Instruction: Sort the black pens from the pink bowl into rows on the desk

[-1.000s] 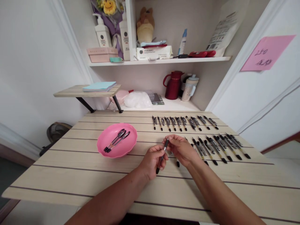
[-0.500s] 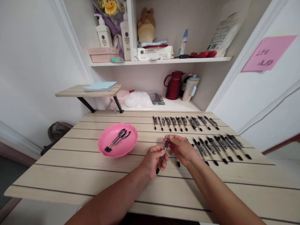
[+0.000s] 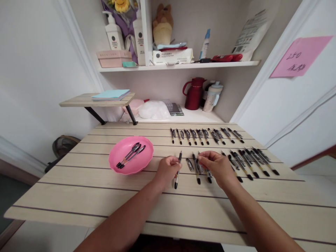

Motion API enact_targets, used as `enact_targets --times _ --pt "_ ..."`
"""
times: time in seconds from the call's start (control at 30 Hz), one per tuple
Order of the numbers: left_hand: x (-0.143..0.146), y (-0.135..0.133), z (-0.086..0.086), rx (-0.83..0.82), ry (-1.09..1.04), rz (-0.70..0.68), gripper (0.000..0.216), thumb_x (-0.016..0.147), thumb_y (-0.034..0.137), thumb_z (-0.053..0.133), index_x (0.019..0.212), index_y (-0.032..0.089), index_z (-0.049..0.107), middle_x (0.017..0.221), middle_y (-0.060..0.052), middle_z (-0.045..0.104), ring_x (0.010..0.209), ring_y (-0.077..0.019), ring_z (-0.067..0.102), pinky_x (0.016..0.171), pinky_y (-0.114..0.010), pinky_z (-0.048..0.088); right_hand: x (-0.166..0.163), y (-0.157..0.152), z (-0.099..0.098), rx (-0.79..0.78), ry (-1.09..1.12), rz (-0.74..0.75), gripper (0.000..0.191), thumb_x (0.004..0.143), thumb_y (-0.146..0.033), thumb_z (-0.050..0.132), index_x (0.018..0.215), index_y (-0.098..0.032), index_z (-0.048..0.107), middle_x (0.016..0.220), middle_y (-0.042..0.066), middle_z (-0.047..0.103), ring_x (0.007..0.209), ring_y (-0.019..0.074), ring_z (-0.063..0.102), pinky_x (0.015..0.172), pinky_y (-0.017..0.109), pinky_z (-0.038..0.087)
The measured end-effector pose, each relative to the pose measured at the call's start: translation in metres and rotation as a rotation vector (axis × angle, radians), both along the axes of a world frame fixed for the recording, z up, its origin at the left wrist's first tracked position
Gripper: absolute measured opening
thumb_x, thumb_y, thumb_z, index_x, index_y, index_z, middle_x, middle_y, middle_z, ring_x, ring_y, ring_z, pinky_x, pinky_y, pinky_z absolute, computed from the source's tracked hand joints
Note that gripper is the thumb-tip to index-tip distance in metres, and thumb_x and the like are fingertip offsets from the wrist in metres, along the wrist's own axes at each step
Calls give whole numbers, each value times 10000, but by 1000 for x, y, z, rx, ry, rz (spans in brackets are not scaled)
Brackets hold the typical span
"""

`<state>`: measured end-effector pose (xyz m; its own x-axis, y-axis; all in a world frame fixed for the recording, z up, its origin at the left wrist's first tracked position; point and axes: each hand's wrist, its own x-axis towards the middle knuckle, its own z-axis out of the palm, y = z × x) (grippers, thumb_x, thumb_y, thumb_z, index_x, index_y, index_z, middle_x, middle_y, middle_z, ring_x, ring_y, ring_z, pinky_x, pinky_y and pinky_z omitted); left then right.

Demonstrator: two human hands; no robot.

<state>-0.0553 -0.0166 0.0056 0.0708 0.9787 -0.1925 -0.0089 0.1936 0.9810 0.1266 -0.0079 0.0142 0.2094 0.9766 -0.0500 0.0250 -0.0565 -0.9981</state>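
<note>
My left hand [image 3: 168,169] pinches an uncapped black pen [image 3: 176,180] near the middle of the desk, its tip pointing away from me. My right hand [image 3: 215,166] is over the near row of uncapped pens, thumb and forefinger closed by the tip of one pen [image 3: 209,176]; what they hold is hidden. Between my hands lie a loose pen cap [image 3: 189,165] and another uncapped pen [image 3: 196,169]. More pens with caps beside them [image 3: 248,164] continue to the right. To the left, a pink bowl [image 3: 145,161] contains 3 capped pens [image 3: 131,155].
A far row of pens and caps [image 3: 202,137] runs along the back of the wooden desk [image 3: 105,203]. Behind stand a red jug [image 3: 194,94] and a tumbler [image 3: 212,98]. A small raised shelf [image 3: 78,100] carries blue paper [image 3: 111,94] at the back left.
My hands have come apart from around the one pen. The left has kept it and lowered it to the desk; the right has moved right to the near row, uncovering a cap.
</note>
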Motion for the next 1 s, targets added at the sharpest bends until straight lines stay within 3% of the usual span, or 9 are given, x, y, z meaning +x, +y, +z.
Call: enact_targets --times 0.2,0.3,0.43,0.57,1.0 --pt "-2 21 -1 284 627 24 69 606 198 593 673 194 575 617 -23 570 628 -172 534 590 -258 360 2 -18 -12 -64 -122 42 260 541 -303 694 759 -163 671 572 10 621 463 114 479 427 244 344" --pt "0 30 -1 312 698 22 47 598 171 581 638 194 570 663 -53 588 720 -216 548 653 -286 358 0 -26 -16 -26 -280 80 207 591 -300 645 751 -172 673 618 24 646 509 143 519 488 268 373" --pt "9 36 -4 321 781 -17 63 599 165 570 660 175 582 722 -99 613 753 -250 562 658 -302 364 -5 -39 -15 109 -683 114 126 671 -255 561 733 -214 662 711 29 667 630 178 566 600 288 379" --pt "21 37 -5 319 836 -78 139 611 176 564 742 155 603 757 -121 630 757 -252 579 638 -292 374 -10 -47 -9 140 -1021 124 123 715 -237 515 718 -231 639 783 22 646 648 157 549 566 260 316" --pt "31 31 -5 360 961 -162 282 721 264 502 977 156 549 931 -121 634 852 -223 578 711 -274 396 -23 -40 -8 51 -1170 68 100 730 -215 504 686 -213 594 724 -1 586 584 109 477 507 238 212"
